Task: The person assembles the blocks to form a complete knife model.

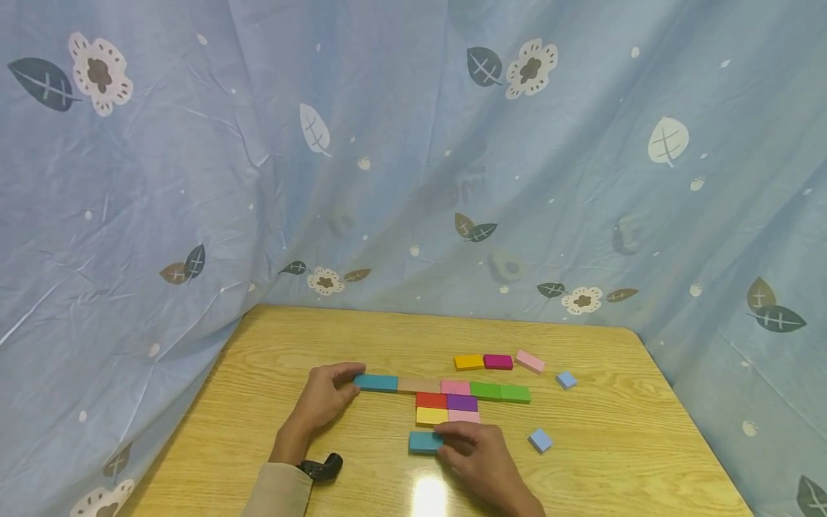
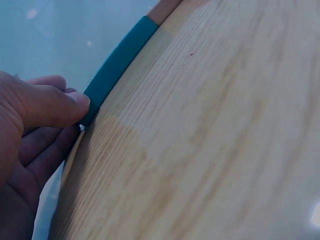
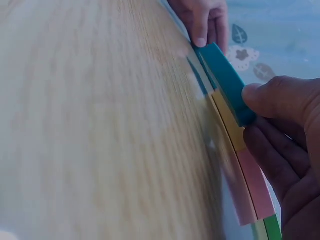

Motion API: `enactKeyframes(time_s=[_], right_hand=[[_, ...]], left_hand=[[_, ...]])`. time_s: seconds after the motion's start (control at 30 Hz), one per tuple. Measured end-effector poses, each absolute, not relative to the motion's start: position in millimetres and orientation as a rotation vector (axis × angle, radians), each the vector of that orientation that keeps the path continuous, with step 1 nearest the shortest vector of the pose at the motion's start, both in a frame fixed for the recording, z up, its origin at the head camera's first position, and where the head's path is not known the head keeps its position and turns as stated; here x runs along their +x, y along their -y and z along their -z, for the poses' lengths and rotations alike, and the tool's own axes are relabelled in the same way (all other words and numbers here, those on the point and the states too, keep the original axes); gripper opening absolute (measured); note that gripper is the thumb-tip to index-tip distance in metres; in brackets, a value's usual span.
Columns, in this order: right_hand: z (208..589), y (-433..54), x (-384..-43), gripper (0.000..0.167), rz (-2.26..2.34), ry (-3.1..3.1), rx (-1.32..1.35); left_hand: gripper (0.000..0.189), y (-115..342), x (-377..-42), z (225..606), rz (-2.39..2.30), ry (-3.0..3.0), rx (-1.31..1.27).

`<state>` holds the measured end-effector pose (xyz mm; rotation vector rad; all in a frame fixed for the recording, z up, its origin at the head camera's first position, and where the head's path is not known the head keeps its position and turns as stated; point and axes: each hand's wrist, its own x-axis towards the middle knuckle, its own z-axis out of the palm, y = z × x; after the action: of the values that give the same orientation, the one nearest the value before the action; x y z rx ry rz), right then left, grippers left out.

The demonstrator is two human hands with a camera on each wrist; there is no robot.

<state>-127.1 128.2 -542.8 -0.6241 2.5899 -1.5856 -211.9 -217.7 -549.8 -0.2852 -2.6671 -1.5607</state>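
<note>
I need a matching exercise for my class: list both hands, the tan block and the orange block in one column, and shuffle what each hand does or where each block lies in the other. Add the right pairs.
Column one
1. Left hand
2. Right hand
3. Tan block
4. Orange block

Column two
A. Between the far teal block and a pink block
B. Pinching the near teal block
C. Just left of the magenta block
D. Pinching the left end of the far teal block

Right pairs: 1-D, 2-B, 3-A, 4-C
</note>
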Motion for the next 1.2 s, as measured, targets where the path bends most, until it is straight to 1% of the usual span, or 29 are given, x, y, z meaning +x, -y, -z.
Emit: enactKeyframes(time_s=[0.27,0.37,0.53,0.63,0.93,1.2], right_hand=[[546,-131,-124,0.03,1.407,-2.767,-0.601],[547,-131,-123,0.032,1.424,-2.82,-0.653],[545,-127,-123,0.03,1.551,-2.811,-0.797],[544,-124,-123,0.029,1.55,-2.77,-0.842],[541,-121,-130,0.029,1.362,-2.85,-0.847],[540,-120,-134,0.027,1.337,-2.859,-0.806]], left_hand=[[0.044,218,-211,547,1.588,2.654,-0.289],[0.044,218,-211,547,1.587,2.666,-0.28],[0.044,218,-211,548,1.586,2.663,-0.278],[0.044,218,-211,548,1.594,2.657,-0.281],[0.044,218,-211,548,1.585,2.664,-0.276],[0.044,217,-211,549,1.568,2.663,-0.286]])
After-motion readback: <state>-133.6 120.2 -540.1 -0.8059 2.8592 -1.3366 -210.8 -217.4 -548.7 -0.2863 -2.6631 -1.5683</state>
